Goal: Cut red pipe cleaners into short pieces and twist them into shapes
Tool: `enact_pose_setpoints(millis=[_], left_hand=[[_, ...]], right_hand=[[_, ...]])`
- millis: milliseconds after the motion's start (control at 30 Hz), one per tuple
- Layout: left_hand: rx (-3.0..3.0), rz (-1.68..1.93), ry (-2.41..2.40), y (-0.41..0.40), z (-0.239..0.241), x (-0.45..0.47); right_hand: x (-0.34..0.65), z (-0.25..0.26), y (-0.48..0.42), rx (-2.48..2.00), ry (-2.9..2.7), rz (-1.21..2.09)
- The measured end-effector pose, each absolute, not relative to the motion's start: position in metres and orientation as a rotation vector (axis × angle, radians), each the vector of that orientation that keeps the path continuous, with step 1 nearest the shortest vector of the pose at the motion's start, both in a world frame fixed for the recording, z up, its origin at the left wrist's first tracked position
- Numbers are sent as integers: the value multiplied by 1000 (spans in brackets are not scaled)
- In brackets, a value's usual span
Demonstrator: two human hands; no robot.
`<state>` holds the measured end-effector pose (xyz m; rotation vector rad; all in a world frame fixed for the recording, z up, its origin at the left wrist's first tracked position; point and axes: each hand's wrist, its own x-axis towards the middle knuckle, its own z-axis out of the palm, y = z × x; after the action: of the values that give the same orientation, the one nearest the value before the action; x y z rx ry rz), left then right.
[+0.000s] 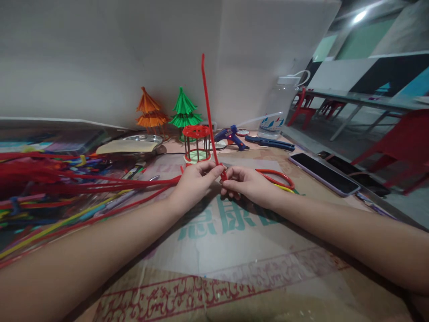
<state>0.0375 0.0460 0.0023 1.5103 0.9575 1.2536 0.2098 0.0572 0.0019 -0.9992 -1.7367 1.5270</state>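
A long red pipe cleaner [208,107] stands nearly upright from between my two hands. My left hand [192,181] pinches its lower end from the left, fingers closed. My right hand [248,183] pinches the same end from the right, fingers curled round it. Both hands hover just above a sheet of cardboard [214,250] with green and red print. Just behind the hands stands a small red pavilion frame [197,144] on a green-and-white base.
A heap of coloured pipe cleaners [50,188] lies at the left. Orange [149,111] and green [184,109] paper trees stand at the back, beside a metal dish [140,141]. A blue glue gun [231,136], red scissors [276,178], a phone [323,173] and a plastic jug [279,105] lie to the right.
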Motion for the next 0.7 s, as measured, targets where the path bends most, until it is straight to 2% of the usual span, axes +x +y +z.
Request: enact_pose_setpoints(millis=[333, 700], left_hand=[[1397, 1204, 907, 48, -1, 37], [1538, 1214, 954, 50, -3, 36]], right_hand=[[210, 5, 55, -991, -1756, 1511], [212, 6, 54, -972, -1690, 1450]])
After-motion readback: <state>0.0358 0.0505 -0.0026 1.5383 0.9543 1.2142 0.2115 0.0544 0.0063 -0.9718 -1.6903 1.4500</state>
